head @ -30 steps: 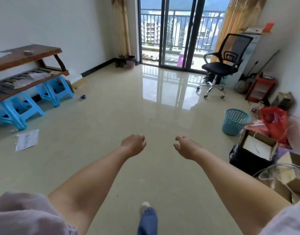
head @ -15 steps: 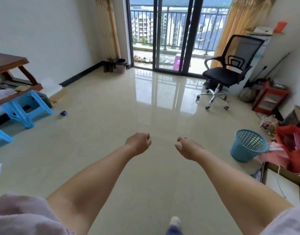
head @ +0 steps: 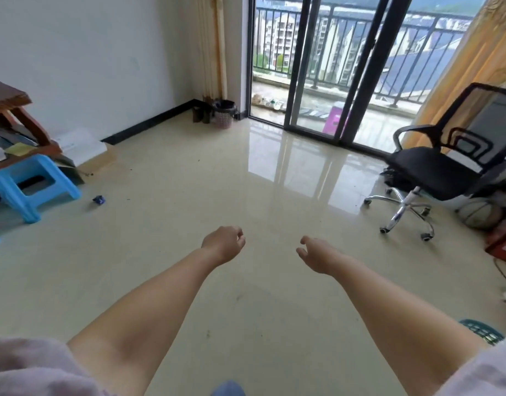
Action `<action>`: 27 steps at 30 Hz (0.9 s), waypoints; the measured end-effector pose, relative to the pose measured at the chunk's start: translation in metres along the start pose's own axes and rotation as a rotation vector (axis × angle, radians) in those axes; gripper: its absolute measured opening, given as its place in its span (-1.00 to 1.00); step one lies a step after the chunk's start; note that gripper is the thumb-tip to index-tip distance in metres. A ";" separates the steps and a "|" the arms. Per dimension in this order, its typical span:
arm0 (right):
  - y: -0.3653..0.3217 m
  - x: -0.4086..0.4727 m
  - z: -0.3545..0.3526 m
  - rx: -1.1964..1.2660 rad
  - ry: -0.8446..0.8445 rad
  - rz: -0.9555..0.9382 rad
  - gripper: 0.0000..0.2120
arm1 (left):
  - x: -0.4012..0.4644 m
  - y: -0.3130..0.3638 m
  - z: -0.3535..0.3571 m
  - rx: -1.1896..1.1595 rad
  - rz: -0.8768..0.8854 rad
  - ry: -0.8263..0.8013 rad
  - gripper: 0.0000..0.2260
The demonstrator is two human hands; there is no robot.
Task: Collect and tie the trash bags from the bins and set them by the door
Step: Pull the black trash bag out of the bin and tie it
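A small pink mesh bin (head: pixel 224 117) lined with a black trash bag (head: pixel 224 105) stands in the far corner, just left of the glass balcony door (head: pixel 317 67). A teal mesh bin (head: pixel 481 330) peeks out behind my right forearm at the lower right. My left hand (head: pixel 224 242) and my right hand (head: pixel 316 254) hang out in front of me over the bare floor, fingers loosely curled, holding nothing. Both hands are far from either bin.
A black office chair (head: pixel 443 170) on casters stands at the right by the curtain. A blue stool (head: pixel 31 184) under a wooden shelf (head: pixel 9 132) is at the left, with a flat box (head: pixel 83 147) against the wall and a small blue scrap (head: pixel 99 199) on the floor.
I have walked forward across the room toward the balcony door and the corner bin. The teal bin and boxes slid down to my right. Both hands stayed empty.
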State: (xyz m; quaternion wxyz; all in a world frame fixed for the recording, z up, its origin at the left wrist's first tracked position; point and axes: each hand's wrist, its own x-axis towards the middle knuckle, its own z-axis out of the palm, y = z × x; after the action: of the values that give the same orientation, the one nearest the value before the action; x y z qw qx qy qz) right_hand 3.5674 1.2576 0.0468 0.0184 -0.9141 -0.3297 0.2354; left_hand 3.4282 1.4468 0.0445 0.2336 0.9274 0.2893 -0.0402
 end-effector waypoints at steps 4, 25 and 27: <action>-0.018 0.113 -0.037 -0.016 -0.008 -0.067 -0.55 | 0.114 -0.017 -0.017 0.000 -0.026 -0.004 -0.73; -0.064 0.682 -0.284 0.021 0.005 -0.065 -0.55 | 0.705 -0.061 -0.183 0.005 -0.051 -0.015 -0.75; -0.070 0.743 -0.313 0.017 0.010 -0.077 -0.56 | 0.757 -0.068 -0.201 0.005 -0.083 -0.010 -0.76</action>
State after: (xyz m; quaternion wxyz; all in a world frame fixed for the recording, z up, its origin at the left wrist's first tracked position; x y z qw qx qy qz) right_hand 4.1633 1.8041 0.0271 0.0369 -0.9017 -0.3626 0.2325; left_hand 4.0057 1.9797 0.0363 0.2310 0.9149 0.3263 -0.0552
